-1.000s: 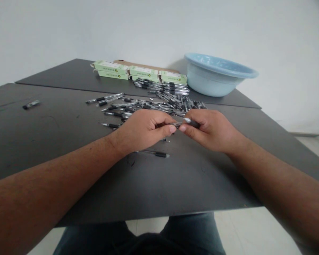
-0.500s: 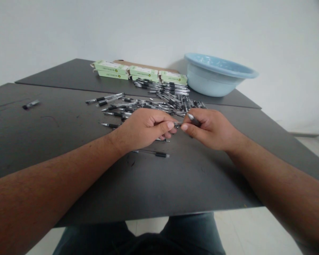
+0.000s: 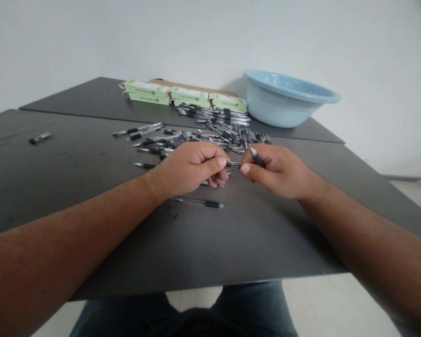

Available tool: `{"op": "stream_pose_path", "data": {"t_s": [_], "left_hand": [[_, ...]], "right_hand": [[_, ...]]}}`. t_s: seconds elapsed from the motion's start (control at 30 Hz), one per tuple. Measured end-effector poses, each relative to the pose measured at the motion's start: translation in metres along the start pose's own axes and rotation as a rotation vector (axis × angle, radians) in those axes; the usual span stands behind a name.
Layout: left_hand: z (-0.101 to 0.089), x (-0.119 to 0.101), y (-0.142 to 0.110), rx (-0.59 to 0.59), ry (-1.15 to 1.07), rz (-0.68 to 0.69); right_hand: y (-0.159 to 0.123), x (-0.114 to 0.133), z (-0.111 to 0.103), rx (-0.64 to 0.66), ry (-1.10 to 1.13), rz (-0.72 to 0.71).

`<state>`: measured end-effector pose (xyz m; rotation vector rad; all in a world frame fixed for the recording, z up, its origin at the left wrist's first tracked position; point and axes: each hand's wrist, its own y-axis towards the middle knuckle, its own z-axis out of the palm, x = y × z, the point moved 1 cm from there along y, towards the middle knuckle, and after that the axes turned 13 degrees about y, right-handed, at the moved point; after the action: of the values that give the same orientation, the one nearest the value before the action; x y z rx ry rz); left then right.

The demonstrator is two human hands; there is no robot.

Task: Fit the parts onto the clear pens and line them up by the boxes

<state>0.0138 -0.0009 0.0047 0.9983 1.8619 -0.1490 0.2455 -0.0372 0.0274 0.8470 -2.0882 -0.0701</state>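
Note:
My left hand is closed, its thumb and forefinger pinching one end of a slim pen part. The other end meets the thumb and forefinger of my right hand, also closed. Whether this part is a refill or a tip, I cannot tell. A pen with a dark grip is tucked in my right hand, its pointed end sticking up past the forefinger. Behind both hands spreads a heap of clear pens with black grips. One pen lies on the table just nearer than my left hand.
Pale green boxes stand in stacks at the back, with brown cardboard behind them. To their right is a light blue basin. A small clear-and-black piece lies far left on the dark table.
My left hand has drawn back slightly to the left, so a little more of the slim part shows between the hands. The pen in my right hand stands slightly higher.

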Motion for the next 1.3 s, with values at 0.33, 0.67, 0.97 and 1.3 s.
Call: {"op": "stream_pose_path", "data": {"t_s": [0.33,0.67,0.97,1.3], "left_hand": [[-0.005,-0.004,0.0,0.007,0.159,0.037],[-0.003,-0.007,-0.004,-0.041,0.448,0.094],[-0.003,-0.003,-0.004,-0.113,0.455,0.066],[-0.004,0.002,-0.001,-0.252,0.419,-0.061]], "right_hand": [[0.0,-0.005,0.002,-0.005,-0.009,0.036],[0.004,0.01,0.017,0.005,-0.152,-0.069],[0.001,0.005,0.013,0.004,-0.477,-0.13],[0.0,0.0,0.008,-0.009,-0.457,-0.089]]}}
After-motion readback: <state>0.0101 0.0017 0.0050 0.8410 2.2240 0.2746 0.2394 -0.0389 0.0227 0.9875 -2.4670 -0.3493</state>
